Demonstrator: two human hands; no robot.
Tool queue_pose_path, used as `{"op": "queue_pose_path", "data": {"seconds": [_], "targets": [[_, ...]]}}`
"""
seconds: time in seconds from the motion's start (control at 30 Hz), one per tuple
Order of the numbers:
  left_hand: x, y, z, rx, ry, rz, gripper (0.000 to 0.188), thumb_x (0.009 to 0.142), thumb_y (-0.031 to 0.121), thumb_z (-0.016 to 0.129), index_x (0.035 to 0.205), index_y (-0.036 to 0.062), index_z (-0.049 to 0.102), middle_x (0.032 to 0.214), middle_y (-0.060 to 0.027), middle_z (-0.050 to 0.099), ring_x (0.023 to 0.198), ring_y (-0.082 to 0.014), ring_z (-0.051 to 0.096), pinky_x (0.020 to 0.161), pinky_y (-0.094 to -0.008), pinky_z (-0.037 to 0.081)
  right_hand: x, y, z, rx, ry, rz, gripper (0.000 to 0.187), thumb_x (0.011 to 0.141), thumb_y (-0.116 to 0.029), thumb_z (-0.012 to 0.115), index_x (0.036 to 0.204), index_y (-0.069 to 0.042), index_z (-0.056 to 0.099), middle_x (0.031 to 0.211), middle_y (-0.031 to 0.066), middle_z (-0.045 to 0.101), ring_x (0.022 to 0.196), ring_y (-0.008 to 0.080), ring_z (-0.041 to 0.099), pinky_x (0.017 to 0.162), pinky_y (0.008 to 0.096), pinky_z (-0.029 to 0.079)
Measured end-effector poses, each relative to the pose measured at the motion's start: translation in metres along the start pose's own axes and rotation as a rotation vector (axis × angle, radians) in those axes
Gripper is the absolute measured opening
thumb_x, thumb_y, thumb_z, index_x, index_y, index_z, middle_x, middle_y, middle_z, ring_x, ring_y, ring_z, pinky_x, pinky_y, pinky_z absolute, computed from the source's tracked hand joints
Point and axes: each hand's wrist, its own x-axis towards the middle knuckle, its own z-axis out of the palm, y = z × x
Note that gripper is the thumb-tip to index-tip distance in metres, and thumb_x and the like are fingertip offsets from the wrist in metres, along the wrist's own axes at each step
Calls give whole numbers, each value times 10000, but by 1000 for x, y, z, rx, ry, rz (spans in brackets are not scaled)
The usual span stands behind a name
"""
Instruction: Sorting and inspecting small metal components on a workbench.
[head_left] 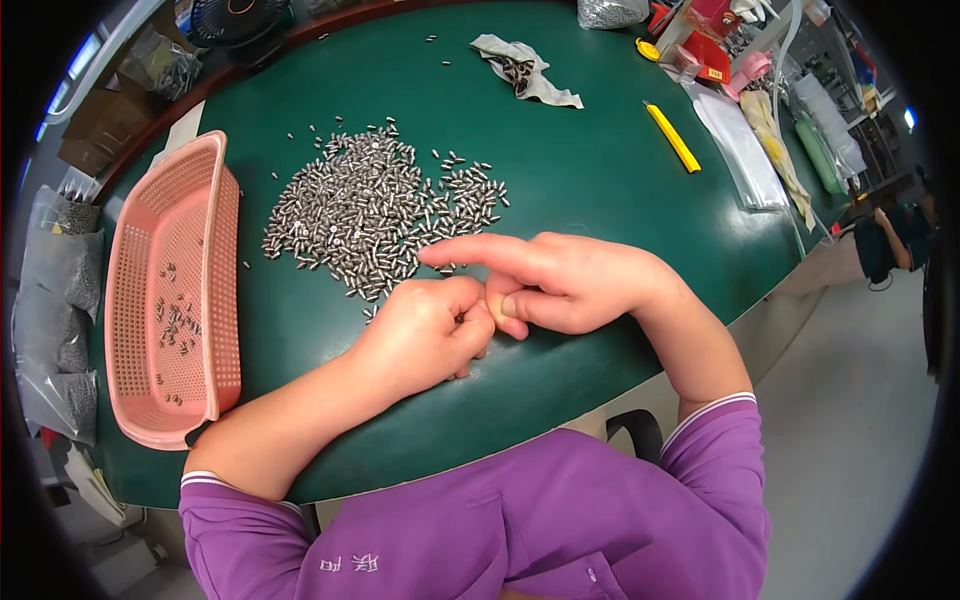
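Note:
A large heap of small silvery metal pins (345, 205), rounded at the ends, lies spread on the green tabletop (610, 150). At its near edge my left hand (420, 325) is closed, fingers curled in; whatever they hold is hidden. My right hand (580, 280) meets it from the right, with thumb and lower fingers pinched together against the left fingertips. Its index finger stretches out over the heap's near right edge. Anything inside that pinch is too small or covered to name. Left of the heap, a pink perforated plastic basket (118, 300) contains several loose metal pieces.
A crumpled grey cloth (548, 90) with dark pieces lies at the back. To its right is a yellow utility knife (672, 138). Clear plastic bags (740, 150) line the right edge; filled bags (70, 340) stand beyond the basket. Another person (865, 250) is at far right.

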Motion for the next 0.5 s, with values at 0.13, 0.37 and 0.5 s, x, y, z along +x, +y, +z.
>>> {"op": "queue_pose_path", "data": {"seconds": [0.13,0.37,0.5], "targets": [[2,1,-3,-69,-18,-24,201,900,54,416,793,-6,575,665,-55,602,504,-87,569,448,-223,469,0,-2,-2,84,49,-20,711,739,78,410,1413,-92,256,643,49,580,636,155,589,628,279,473],[3,-8,-7,-440,-56,55,179,938,87,399,996,-10,539,820,-69,595,587,-96,573,528,-234,493,1,-2,-11,-4,136,-28,710,724,57,506,1394,-89,322,712,36,665,650,112,617,639,233,480],[6,-12,-9,-525,-62,69,233,931,66,423,1149,-10,457,897,-78,569,646,-110,574,577,-243,498,3,4,-10,-37,238,-132,576,739,48,533,1296,-56,434,725,38,667,617,96,603,595,222,478]]}}
